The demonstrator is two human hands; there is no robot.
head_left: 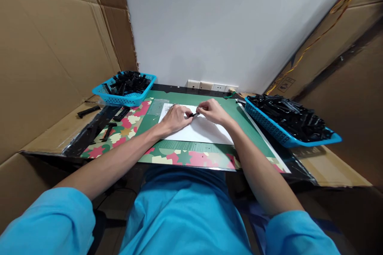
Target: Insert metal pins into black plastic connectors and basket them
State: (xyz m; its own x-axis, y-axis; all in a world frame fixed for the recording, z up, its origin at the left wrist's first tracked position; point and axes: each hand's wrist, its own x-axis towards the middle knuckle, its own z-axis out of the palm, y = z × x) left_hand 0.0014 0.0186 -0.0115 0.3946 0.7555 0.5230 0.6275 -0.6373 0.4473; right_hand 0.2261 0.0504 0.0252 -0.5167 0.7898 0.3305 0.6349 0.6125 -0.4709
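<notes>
Over a white sheet, my two hands meet at a small black plastic part. My left hand is closed on its left end, thumb and fingers pinched. My right hand is pinched at the part's other end; whether it grips the part itself or some tiny piece against it, I cannot make out. Behind my left hand lies a pile of tiny dark pieces, partly hidden by the fingers. Beside that pile is a clear plastic bag.
Blue baskets heaped with black parts stand at the left and right. Several loose black parts lie on the patterned mat at left. Cardboard walls flank the table, and sockets line the white wall behind.
</notes>
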